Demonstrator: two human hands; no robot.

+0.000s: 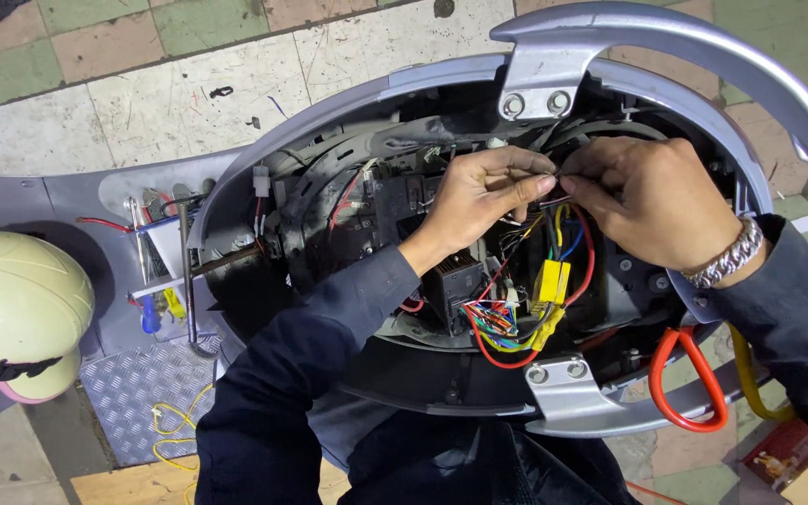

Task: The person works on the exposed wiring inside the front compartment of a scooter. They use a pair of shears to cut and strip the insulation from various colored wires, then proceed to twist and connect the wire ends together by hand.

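Note:
I look down into the open body of a grey scooter (348, 103) with its seat removed. My left hand (479, 201) and my right hand (652, 201) meet over the wiring bay, fingertips pinching the same thin wire (554, 178) between them. Below the hands hangs a bundle of red, blue and yellow wires (568, 238) leading to a yellow connector (551, 285) and a multicoloured plug (493, 318). A black box-shaped module (451, 281) sits under my left wrist. My right wrist wears a metal bracelet (727, 257).
A grey rear grab rail (694, 47) arches over the bay. A pale yellow helmet (11, 313) rests at the left on the footboard. Tools (142, 243) lie near the footboard's checker plate (142, 383). A red loop (689, 379) and loose yellow wire (175, 435) lie on the tiled floor (189, 84).

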